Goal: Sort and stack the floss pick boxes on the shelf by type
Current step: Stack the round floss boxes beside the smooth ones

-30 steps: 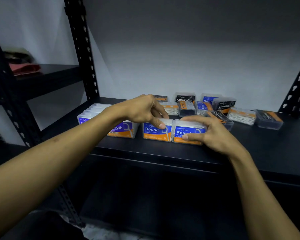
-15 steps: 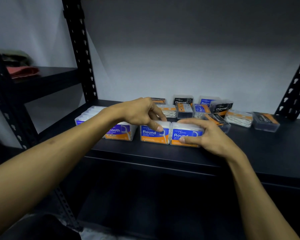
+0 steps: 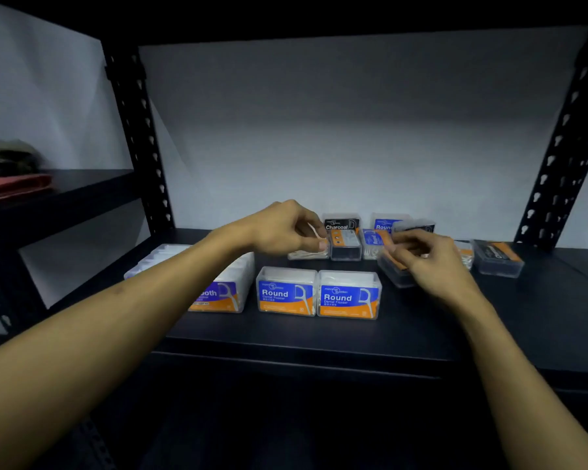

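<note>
Here I look down at a black shelf with a pale wall behind it. Black posts with holes stand at its left and right back corners. It is dim, and the front of the shelf is bare and dark.

I use the two Round boxes as my marker. They stand side by side, touching, near the front of the shelf, with blue and orange labels facing me. Just left of them is a Smooth box with more white boxes behind it, partly hidden by my left arm.

Behind the two Round boxes is a loose bunch of boxes. A Charcoal box stands up there, with another Round box to its right. A flat clear box lies right behind my marker.

My left hand is above that flat clear box. The fingers are curled, and I think the tips pinch something small and white, but it is blurry, so I cannot tell for sure.

My right hand is behind and right of the two Round boxes, over a tipped clear box with orange on it. The fingers bend at its top edge. I cannot tell if they grip it.

Far right of my marker lies a dark box, flat. Far left, another shelf holds something red.
</note>
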